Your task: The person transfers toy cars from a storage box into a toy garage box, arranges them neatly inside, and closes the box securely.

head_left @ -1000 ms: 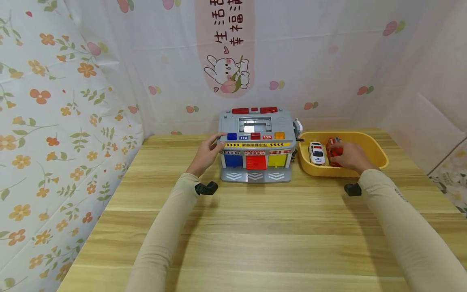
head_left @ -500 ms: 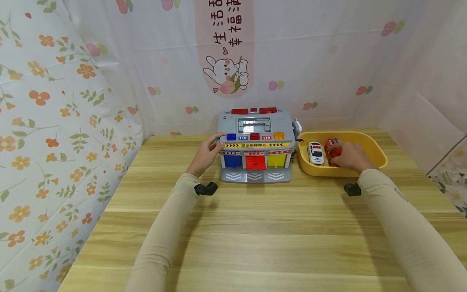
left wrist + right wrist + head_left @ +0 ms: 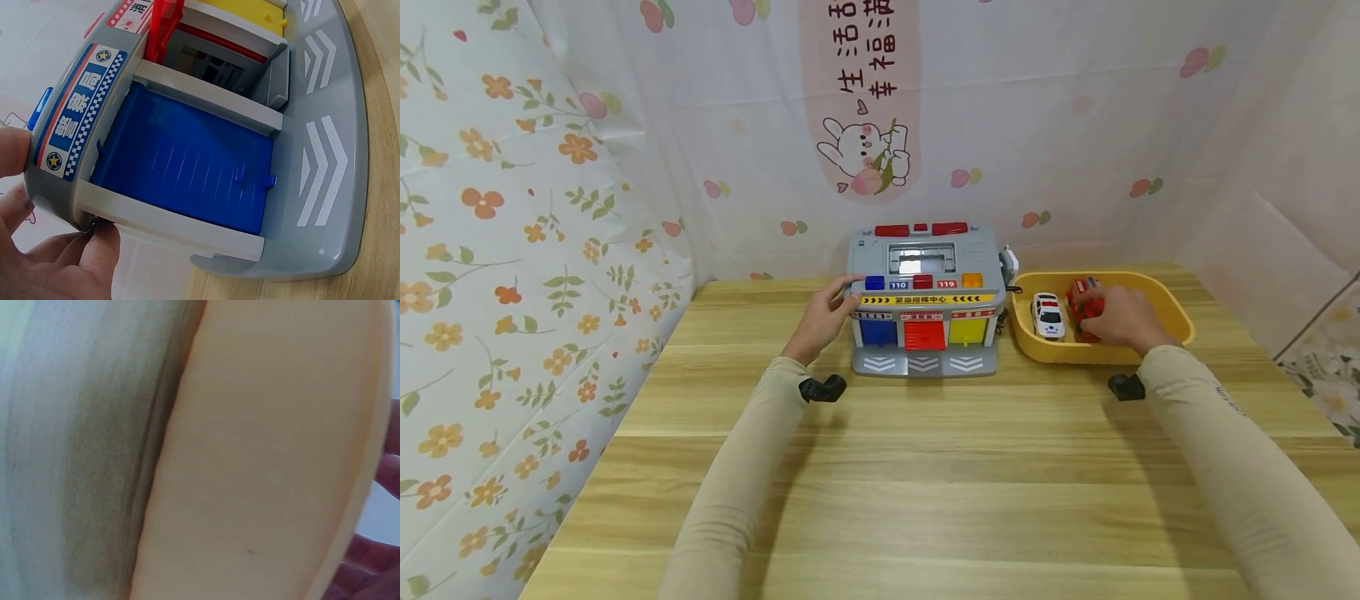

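Note:
A grey toy garage [image 3: 925,287] stands against the back cloth, with a blue door [image 3: 187,156], a red door [image 3: 925,336] and a yellow door [image 3: 967,332]. In the left wrist view the red door is swung outward; the blue one is down. My left hand [image 3: 820,323] grips the garage's left roof corner, thumb and fingers on either side. At the right, my right hand [image 3: 1123,318] reaches into a yellow bin [image 3: 1172,312] and holds a red toy fire truck [image 3: 1084,302], partly hidden by the fingers. A white toy police car [image 3: 1048,316] lies beside the truck.
The wooden table [image 3: 910,467] extends toward me in front of the garage. A floral cloth [image 3: 512,250] hangs at the left and a printed cloth [image 3: 1037,125] at the back. Mostly bin wall [image 3: 262,450] fills the right wrist view.
The right hand and the red fire truck have shifted slightly inside the bin. The left hand stays on the garage corner.

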`<action>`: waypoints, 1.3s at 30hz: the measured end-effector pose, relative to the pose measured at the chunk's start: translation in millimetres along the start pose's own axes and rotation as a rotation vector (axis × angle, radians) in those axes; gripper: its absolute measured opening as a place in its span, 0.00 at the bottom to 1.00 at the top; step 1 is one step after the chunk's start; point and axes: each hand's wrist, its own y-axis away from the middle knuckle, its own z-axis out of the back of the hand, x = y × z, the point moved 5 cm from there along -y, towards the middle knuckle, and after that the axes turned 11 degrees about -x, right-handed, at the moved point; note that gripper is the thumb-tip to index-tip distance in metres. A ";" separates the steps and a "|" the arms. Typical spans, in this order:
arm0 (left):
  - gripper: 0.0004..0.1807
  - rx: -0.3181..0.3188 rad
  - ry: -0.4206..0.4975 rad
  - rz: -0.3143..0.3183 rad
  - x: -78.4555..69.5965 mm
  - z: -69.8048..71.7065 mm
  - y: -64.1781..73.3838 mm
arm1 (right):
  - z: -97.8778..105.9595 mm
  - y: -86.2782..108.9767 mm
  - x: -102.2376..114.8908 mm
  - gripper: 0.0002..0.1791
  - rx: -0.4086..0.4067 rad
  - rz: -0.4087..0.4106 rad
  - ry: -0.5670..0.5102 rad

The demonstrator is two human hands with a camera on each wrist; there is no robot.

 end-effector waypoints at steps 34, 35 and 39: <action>0.22 0.008 0.021 -0.006 -0.3 -0.6 -0.7 | 21.6 25.5 37.5 0.25 -0.164 0.086 -0.090; 0.22 0.008 0.019 -0.007 -0.3 -0.5 -0.7 | 21.1 26.6 38.3 0.25 -0.170 0.086 -0.098; 0.22 0.007 0.019 -0.007 0.8 -0.5 -1.1 | 16.8 31.0 39.8 0.23 -0.192 0.076 -0.147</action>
